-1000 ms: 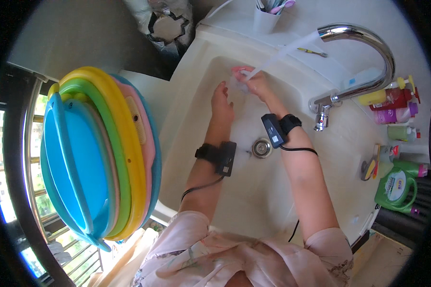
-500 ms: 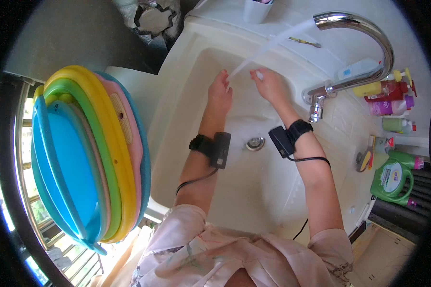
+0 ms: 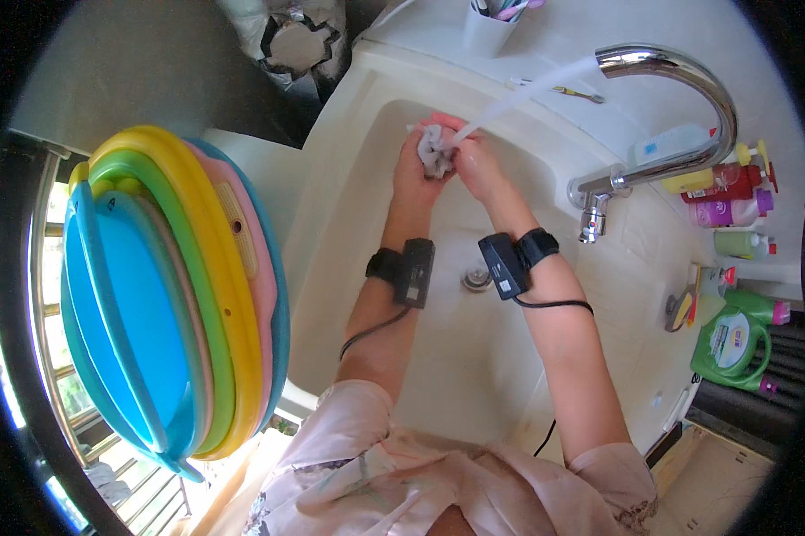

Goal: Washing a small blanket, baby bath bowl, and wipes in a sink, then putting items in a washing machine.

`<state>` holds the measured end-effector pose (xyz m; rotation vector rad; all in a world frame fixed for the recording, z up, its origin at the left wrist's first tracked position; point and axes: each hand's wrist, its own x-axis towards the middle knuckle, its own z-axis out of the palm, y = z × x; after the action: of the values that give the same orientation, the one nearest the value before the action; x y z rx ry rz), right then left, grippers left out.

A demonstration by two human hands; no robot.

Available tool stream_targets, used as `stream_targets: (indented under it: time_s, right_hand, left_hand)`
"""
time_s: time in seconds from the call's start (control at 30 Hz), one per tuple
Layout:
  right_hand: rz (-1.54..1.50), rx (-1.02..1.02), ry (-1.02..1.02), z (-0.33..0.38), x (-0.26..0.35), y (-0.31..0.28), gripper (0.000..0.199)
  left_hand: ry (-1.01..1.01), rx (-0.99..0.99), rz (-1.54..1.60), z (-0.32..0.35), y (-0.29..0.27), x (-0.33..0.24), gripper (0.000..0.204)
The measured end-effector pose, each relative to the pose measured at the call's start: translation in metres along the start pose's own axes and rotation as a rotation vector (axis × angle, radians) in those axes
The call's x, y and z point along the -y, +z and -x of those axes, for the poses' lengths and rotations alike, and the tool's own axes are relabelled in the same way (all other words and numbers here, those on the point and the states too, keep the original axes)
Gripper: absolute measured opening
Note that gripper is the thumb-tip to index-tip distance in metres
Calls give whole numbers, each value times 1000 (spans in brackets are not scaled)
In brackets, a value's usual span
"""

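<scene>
A small, crumpled grey-white cloth (image 3: 436,152) is bunched between my two hands over the far part of the white sink (image 3: 456,366). On its left side, my left hand (image 3: 410,171) closes around it. From the right, my right hand (image 3: 479,168) presses against it, fingers meeting the left ones at the top. A stream of water (image 3: 529,96) from the chrome faucet (image 3: 722,85) arcs down onto the hands and cloth. Whether the cloth is a sock or a rag cannot be made out.
Stacked colourful plastic basins (image 3: 143,313) stand on edge at the left. Several bottles (image 3: 729,210) line the right ledge, with a green jug (image 3: 729,344) nearer. A cup of toothbrushes (image 3: 489,31) and a loose toothbrush (image 3: 572,92) are at the back. A metal drain (image 3: 477,280) lies below my wrists.
My hands, apart before, have come together under the water. The grey-white cloth now shows between them; only a small pale bit was visible at my right hand earlier.
</scene>
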<state>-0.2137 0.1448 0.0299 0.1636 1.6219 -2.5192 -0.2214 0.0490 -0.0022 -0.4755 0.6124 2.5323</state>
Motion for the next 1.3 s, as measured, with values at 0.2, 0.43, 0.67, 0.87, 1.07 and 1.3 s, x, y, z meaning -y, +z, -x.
stream_targets:
  time_s: [0.2,0.43,0.67,0.87,1.07,1.3]
  right_hand:
    - [517,-107,-195,26,11,-26,25]
    - [1068,-250,-132,121,33,-45,23]
    - [1168,-478,-84,199,70,-48,20]
    - [1238,-511,-235,186,67,-58,16]
    - [1336,-543,-44,174,71,-35,18]
    - [863,-560,-243,172,-15,-14,43]
  left_hand:
    - [91,-148,134,-6,7,22,22]
    - [14,-63,-28,-34,-18,19,21]
    - [146,-143,19,-7,15,26,16]
    - [108,-89,3,-12,2,21,10]
    - [137,-227,-325,13,-10,22,18]
    - [-16,-180,-694,74,6,58,18]
